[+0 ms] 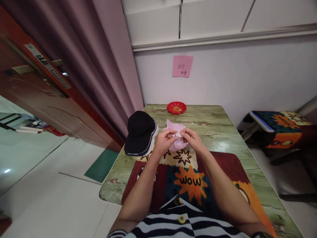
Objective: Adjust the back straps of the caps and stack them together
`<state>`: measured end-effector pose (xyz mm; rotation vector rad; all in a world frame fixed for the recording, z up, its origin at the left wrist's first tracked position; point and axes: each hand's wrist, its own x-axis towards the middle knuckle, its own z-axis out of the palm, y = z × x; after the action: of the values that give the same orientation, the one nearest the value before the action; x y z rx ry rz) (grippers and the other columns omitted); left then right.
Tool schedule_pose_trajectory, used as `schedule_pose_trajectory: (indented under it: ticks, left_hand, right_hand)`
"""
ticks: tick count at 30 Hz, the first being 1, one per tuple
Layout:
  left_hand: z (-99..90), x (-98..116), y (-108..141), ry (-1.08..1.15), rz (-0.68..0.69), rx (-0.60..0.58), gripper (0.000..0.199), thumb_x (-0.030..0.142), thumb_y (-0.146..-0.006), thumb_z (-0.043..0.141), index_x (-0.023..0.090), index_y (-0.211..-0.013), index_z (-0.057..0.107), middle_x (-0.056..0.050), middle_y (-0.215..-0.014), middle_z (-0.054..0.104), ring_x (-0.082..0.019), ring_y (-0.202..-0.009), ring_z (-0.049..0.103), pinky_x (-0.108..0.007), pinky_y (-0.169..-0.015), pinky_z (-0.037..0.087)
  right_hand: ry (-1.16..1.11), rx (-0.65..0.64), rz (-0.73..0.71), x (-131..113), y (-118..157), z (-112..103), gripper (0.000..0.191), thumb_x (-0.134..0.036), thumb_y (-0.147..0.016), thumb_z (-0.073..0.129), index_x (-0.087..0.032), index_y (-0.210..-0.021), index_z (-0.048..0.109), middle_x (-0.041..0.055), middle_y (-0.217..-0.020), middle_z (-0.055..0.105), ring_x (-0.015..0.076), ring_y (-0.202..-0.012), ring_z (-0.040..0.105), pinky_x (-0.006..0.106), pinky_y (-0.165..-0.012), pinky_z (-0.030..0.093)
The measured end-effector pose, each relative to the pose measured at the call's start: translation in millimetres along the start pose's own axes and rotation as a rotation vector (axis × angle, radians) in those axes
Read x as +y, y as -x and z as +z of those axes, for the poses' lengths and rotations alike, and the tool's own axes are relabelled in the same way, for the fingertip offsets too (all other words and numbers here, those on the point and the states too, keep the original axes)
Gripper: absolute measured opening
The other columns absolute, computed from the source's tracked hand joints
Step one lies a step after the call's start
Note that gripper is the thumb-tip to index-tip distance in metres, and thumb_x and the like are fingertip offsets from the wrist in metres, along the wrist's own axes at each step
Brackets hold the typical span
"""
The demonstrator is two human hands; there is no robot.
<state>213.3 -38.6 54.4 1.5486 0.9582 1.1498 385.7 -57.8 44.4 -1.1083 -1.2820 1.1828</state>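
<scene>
My left hand and my right hand meet near the middle of the table, fingers pinched on either end of a small white strip. Just behind and beneath them is a pink item with a pointed corner and a row of small dark holes, partly hidden by my fingers. To the left of my left hand lies a black cap, resting on a white one that shows along its edge.
A red scalloped dish stands at the back of the green marbled table. A patterned mat lies under my forearms. The wall bears a pink note. An open door is on the left, a stool at right.
</scene>
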Motion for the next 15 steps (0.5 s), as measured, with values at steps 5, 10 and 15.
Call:
schedule_pose_trajectory:
  ticks: [5,10,15]
  left_hand:
    - [1.2,3.1,0.1,0.005,0.007,-0.016,0.028,0.027,-0.068,0.08,0.014,-0.092,0.075,0.002,-0.064,0.059,-0.009,-0.055,0.049,-0.021,-0.053,0.038]
    - [6.3,8.1,0.9,0.004,0.002,-0.032,0.027,0.027,-0.068,0.08,0.014,-0.091,0.076,0.001,-0.066,0.06,-0.007,-0.054,0.046,-0.02,-0.052,0.036]
    - [3.8,7.4,1.5,-0.048,0.011,-0.016,0.027,0.026,-0.067,0.079,0.014,-0.091,0.076,0.001,-0.064,0.061,-0.008,-0.052,0.045,-0.02,-0.051,0.035]
  right_hand:
    - [0.025,-0.003,0.002,1.7,-1.2,-1.4,0.022,-0.042,-0.078,0.065,-0.02,-0.077,0.062,-0.0018,-0.064,0.059,0.0126,-0.058,0.05,0.026,-0.057,0.038]
    - [0.016,-0.018,-0.02,1.9,-2.1,0.9,0.023,-0.042,-0.078,0.066,-0.02,-0.075,0.062,-0.0026,-0.062,0.057,0.0115,-0.055,0.047,0.026,-0.056,0.037]
    - [-0.01,-0.019,-0.012,4.8,-0.2,-1.2,0.027,-0.046,-0.078,0.068,-0.019,-0.075,0.062,-0.002,-0.062,0.058,0.0114,-0.056,0.047,0.026,-0.056,0.037]
